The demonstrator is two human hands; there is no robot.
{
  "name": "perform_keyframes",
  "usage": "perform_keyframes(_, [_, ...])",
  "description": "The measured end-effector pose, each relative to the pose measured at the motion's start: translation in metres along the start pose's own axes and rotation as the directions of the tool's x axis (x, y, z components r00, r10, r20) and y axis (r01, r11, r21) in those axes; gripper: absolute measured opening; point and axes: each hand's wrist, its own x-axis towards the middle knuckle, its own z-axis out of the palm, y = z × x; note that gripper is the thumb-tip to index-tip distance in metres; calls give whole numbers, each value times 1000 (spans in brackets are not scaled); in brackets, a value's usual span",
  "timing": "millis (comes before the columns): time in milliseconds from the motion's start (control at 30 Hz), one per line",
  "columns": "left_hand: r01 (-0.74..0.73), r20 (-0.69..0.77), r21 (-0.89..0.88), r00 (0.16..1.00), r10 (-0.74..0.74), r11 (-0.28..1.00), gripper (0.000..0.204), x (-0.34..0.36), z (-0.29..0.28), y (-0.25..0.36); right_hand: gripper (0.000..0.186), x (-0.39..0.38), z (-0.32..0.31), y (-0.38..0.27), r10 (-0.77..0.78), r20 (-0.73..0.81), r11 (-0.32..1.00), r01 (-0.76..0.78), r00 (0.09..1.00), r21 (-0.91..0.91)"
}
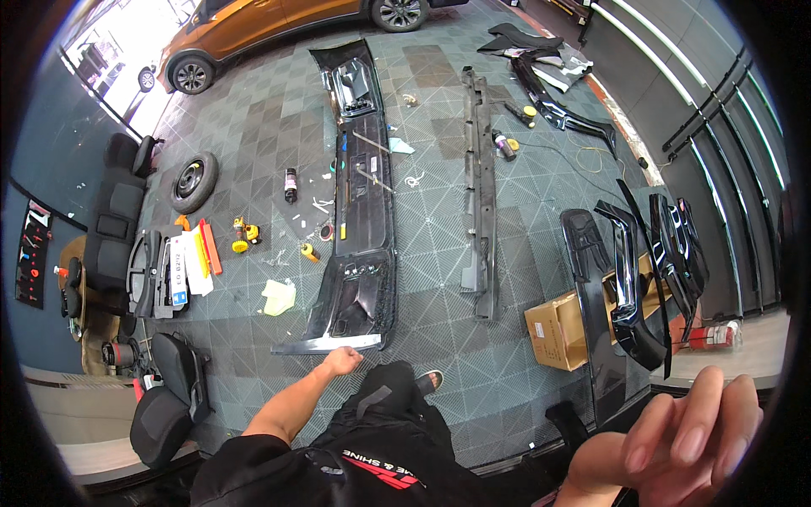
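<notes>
A long black car bumper (365,182) lies on the floor ahead of me, its hollow inner side facing up. Along its near end runs a flat silver strip (317,345). My left hand (345,362) is closed at that strip's edge, fingers bunched together; the fingertips are partly hidden. My right hand (694,433) is raised close to the camera at the lower right. Its fingers are loosely bent with gaps between them, and nothing shows in them.
Right of the bumper lies a long narrow dark beam (479,203). A cardboard box (557,331) and glossy black trim pieces (625,283) stand at the right. At the left are a yellow drill (243,235), a spare wheel (194,182) and a car seat (169,397). An orange car (262,27) is parked beyond.
</notes>
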Motion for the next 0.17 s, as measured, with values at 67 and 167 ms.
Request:
perform_keyframes(67, [55, -29, -69, 998, -57, 996, 42, -2, 3, -3, 43, 8, -15, -5, 142, -2, 989, -141, 990, 40])
perform_keyframes(167, [-15, -12, -82, 1000, 14, 996, 41, 32, -1, -27, 36, 21, -34, -15, 245, -17, 969, -246, 969, -26])
